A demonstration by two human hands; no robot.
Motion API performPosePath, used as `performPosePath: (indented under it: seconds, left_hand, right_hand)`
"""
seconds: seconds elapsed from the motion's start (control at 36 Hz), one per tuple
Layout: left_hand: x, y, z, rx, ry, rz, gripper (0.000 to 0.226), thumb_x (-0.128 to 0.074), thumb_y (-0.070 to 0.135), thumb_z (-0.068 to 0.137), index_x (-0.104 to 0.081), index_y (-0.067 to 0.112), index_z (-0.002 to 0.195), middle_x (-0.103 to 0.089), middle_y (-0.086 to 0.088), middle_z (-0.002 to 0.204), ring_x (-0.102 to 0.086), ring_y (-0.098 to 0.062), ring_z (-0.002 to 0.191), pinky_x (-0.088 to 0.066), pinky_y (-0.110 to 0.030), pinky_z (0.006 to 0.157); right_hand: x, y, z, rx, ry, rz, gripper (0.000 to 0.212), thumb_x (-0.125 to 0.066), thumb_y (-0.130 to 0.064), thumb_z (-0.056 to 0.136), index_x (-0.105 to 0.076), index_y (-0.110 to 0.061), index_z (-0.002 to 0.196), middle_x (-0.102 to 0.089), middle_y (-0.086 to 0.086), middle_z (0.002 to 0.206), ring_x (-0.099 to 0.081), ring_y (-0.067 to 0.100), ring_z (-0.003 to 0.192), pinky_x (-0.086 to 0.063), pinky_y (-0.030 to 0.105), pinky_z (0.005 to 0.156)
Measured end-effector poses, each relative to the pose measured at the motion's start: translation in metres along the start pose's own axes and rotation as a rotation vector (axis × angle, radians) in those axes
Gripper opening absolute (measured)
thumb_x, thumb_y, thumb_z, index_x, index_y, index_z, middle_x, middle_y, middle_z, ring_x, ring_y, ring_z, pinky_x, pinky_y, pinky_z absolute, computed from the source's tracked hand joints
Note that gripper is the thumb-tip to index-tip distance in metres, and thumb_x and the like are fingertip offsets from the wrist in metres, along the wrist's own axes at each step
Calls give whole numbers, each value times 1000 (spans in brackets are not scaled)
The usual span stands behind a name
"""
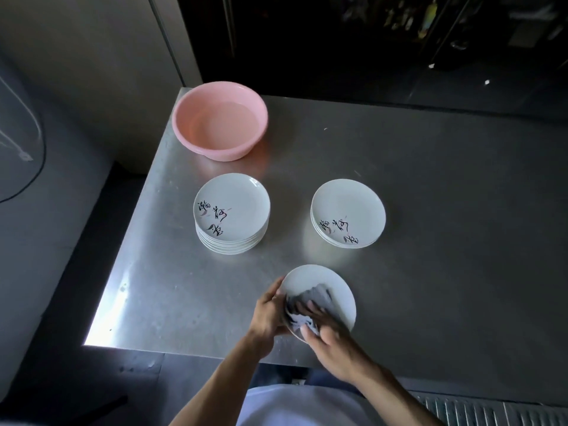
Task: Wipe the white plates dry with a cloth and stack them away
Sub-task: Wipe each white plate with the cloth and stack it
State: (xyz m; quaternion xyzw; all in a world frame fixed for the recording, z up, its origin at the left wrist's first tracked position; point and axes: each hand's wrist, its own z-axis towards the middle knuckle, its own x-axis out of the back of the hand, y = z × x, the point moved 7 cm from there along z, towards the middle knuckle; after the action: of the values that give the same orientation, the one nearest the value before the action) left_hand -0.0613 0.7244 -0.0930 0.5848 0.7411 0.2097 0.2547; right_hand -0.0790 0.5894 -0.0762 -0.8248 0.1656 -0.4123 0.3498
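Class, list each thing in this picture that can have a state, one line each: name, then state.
held plate: tilted, in hand, being wiped.
cloth: crumpled, pressed on the held plate.
left hand: grips the held plate's rim.
right hand: presses the cloth.
left stack: taller, neat, on the table.
right stack: shorter, neat.
pink basin: upright, seemingly holding water.

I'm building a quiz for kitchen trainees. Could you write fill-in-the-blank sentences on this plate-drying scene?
The left hand grips the rim of a round white plate while the right hand presses a grey ____ onto it.
The taller stack of white plates stands to the ____ of the shorter stack.
The round plastic basin on the steel table is ____.
Missing: cloth; left; pink.
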Motion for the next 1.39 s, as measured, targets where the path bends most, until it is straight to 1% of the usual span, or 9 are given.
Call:
performPosePath:
  seconds: [0.17, 0.28, 0.39, 0.61, 0.86, 1.03, 1.08, 1.22, 1.39]
  left_hand:
    - [2, -6, 2, 13, 25, 30, 35, -39, 26, 113, -66, 43, 128, -76, -4, 114, -73, -24, 93, -61, -36, 58]
    - [-1, -6, 3, 12, 27, 60, 40, -37, 28, 113, -69, 51, 117, -79, 2, 99, -75, -23, 90, -61, -37, 59]
    - [-7, 6, 8, 5, 10, 60, 34, -40, 28, 113, -68, 46, 123, -79, 3, 103, -75, -22, 91, -62, -36, 59]
    - [1, 4, 11, -1, 15, -32, 39, -37, 19, 113, -67, 39, 128, -81, 2, 102, -79, -19, 83, -62, -40, 58]
    - [-10, -8, -5, -44, -13, -23, 33, -36, 28, 115, -56, 41, 138, -71, -6, 120, -75, -24, 93, -64, -42, 60]
    - [-11, -10, -9, -65, -55, 29, 28, -44, 16, 112, -63, 16, 132, -79, -5, 112, -78, -27, 94, -63, -39, 66]
    - [-6, -10, -11, -78, -41, 8, 29, -44, 15, 112, -66, 18, 129, -79, -9, 109, -78, -29, 94, -64, -44, 67]
    - [-3, -6, -11, -107, -12, 38, 32, -40, 24, 114, -59, 46, 128, -75, -4, 115, -76, -21, 93, -64, -47, 65]
    - [-9, -3, -12, -109, -61, 63, 28, -45, 22, 112, -68, 30, 125, -81, 1, 104, -79, -23, 92, -63, -41, 63]
  right_hand:
    - [12, 36, 3, -132, 137, -105, 57, -41, -39, 106, -28, -15, 156, -15, -18, 157, -8, 2, 149, 2, 6, 114]
    - [11, 33, 40, -252, 150, -169, 54, -31, -31, 109, -21, -12, 158, -8, 13, 166, -9, 29, 154, 0, 33, 122]
    - [15, 14, 55, -301, 242, 83, 58, -35, -35, 108, -17, -13, 159, -13, 6, 167, -6, 16, 154, 12, 17, 116]
    - [19, -8, -3, -92, 26, 112, 48, -39, -37, 107, -42, -20, 151, -39, -7, 157, -28, 0, 146, -20, 26, 122]
    - [37, 25, 35, -568, 402, 163, 58, -25, -45, 106, -43, -11, 148, -46, 16, 150, -44, 29, 135, -31, 40, 114]
    - [-1, -25, 41, -106, 181, 372, 46, -36, -45, 102, -38, -37, 148, -36, -13, 154, -29, -7, 140, -17, 1, 109]
    - [-3, -14, 44, -59, 156, 178, 49, -36, -34, 107, -29, -24, 155, -20, -13, 161, -14, 2, 151, -6, 13, 119]
    - [25, 22, 38, -529, 415, -109, 60, -28, -38, 108, -15, -11, 159, -12, 8, 167, -13, 20, 153, -8, 32, 122]
    - [5, -17, 39, -4, 203, 114, 50, -32, -32, 109, -27, -20, 157, -18, -10, 163, -10, 4, 152, -2, 20, 122]
